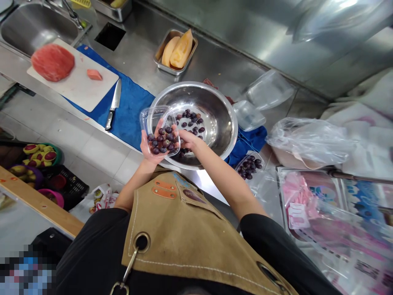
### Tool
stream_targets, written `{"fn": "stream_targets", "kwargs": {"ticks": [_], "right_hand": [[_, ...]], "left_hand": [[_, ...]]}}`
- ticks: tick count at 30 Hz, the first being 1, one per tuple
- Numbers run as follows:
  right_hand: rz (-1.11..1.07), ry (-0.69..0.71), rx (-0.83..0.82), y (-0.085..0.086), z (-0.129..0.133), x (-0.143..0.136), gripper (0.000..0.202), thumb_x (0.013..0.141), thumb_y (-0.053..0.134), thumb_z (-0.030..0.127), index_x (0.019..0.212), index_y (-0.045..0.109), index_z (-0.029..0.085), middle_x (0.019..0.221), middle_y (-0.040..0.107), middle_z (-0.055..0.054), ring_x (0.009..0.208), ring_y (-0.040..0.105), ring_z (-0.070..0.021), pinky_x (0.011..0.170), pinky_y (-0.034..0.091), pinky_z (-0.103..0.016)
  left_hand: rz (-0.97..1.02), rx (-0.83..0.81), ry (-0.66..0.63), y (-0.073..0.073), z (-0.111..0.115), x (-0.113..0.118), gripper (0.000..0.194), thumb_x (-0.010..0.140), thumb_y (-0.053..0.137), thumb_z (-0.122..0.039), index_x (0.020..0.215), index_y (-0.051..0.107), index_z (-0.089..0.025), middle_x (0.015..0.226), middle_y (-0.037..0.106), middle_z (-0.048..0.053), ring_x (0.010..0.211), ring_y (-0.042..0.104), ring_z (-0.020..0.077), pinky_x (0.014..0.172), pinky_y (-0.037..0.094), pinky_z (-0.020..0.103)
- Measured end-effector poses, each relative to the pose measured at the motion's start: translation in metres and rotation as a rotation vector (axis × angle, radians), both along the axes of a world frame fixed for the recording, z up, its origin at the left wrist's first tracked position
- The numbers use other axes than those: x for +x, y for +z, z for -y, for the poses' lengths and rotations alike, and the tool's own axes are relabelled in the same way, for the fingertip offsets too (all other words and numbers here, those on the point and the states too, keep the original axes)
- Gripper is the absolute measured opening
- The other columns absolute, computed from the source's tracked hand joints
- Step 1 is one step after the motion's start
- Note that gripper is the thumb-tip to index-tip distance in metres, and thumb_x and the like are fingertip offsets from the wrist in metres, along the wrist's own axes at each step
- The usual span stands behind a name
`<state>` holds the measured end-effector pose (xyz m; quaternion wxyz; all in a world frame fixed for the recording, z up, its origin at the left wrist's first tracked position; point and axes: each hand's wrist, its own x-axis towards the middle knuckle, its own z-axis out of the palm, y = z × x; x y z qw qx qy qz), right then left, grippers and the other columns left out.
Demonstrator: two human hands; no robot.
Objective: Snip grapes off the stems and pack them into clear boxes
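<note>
My left hand [147, 152] cups a clear plastic container [144, 119] from beneath and the side, tilted over the left rim of a large steel bowl [219, 90]. Dark purple grapes [166, 143] lie gathered at the container's near end. My right hand [190, 140] is at the container's right edge, fingers curled; what they hold is hidden. Loose grapes [193, 116] are scattered on the bowl's bottom, below and beyond my hands. A second clear tub of grapes [249, 166] sits to the right of the bowl.
Left of the bowl, a knife [115, 102] lies on a blue cloth [130, 94], beside a cutting board [89, 96] with peeled watermelon [53, 62]. A steel tray [158, 60] holds melon pieces [181, 51] behind. Empty clear containers [270, 88] and plastic bags [310, 139] are at right.
</note>
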<state>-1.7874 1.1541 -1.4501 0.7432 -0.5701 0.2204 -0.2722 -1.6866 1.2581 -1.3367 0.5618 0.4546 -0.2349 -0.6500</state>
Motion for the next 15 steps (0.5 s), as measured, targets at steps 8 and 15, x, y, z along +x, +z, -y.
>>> {"fn": "stream_targets", "kwargs": {"ticks": [8,15], "right_hand": [[0.203,-0.353,0.112,0.072,0.008,-0.103,0.054,0.093,0.075,0.078,0.100,0.062,0.025,0.083,0.063,-0.003,0.073,0.059,-0.0186,0.056,0.049,-0.030],[-0.113,-0.469,-0.651,0.116,-0.019,-0.070,0.033,0.104,0.068,0.052,0.117,0.073,0.022,0.128,0.067,-0.011,0.117,0.067,-0.0287,0.106,0.057,-0.047]], "left_hand": [[-0.069,-0.001,0.036,-0.008,-0.001,-0.011,0.070,0.108,0.042,-0.077,0.154,0.063,-0.028,0.140,0.075,0.014,0.150,0.061,0.0415,0.120,0.053,0.067],[0.030,0.153,0.131,-0.023,0.010,-0.021,0.069,0.103,0.051,-0.076,0.148,0.067,-0.026,0.142,0.076,0.014,0.152,0.059,0.0433,0.121,0.053,0.069]]}}
